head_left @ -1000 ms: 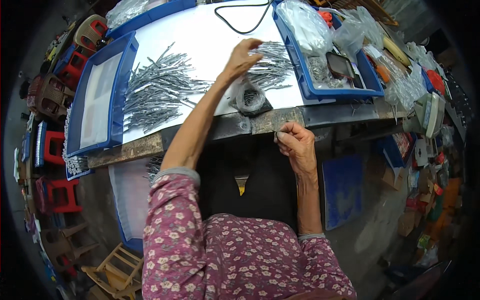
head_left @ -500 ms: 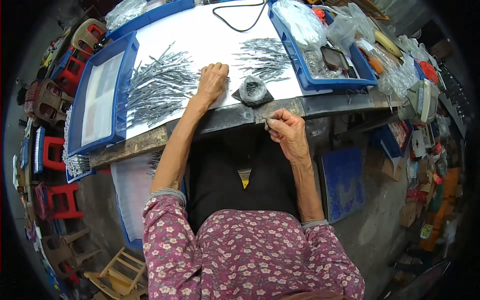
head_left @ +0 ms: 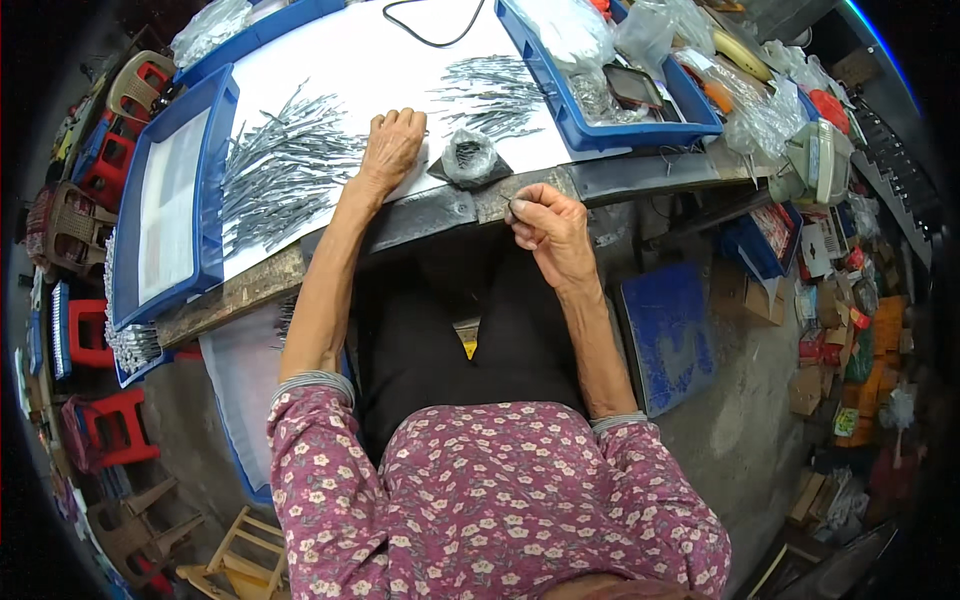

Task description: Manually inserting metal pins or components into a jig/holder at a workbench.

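Observation:
My left hand [head_left: 392,150] rests over the white tabletop with its fingers curled under. It lies between a large pile of thin grey metal rods [head_left: 285,165] on the left and a smaller pile of similar rods [head_left: 495,92] on the right. Whatever its fingertips hold is hidden. Just right of it, a small bowl lined with clear plastic [head_left: 470,157] stands on a dark pad near the table edge, with small dark pieces inside. Past that edge, my right hand [head_left: 552,235] is closed in a pinch at a tiny dark thing, too small to name.
A blue tray [head_left: 213,215] with a pale lining borders the left pile. Another blue tray [head_left: 645,135] at the right holds plastic bags and a dark-framed object. A black cable loop [head_left: 435,42] lies at the back. Beneath the table leans a blue board [head_left: 668,335].
The whole view has shifted, so the table sits further left and higher. My right hand has come slightly nearer the table edge. My left hand stays about where it was beside the bowl.

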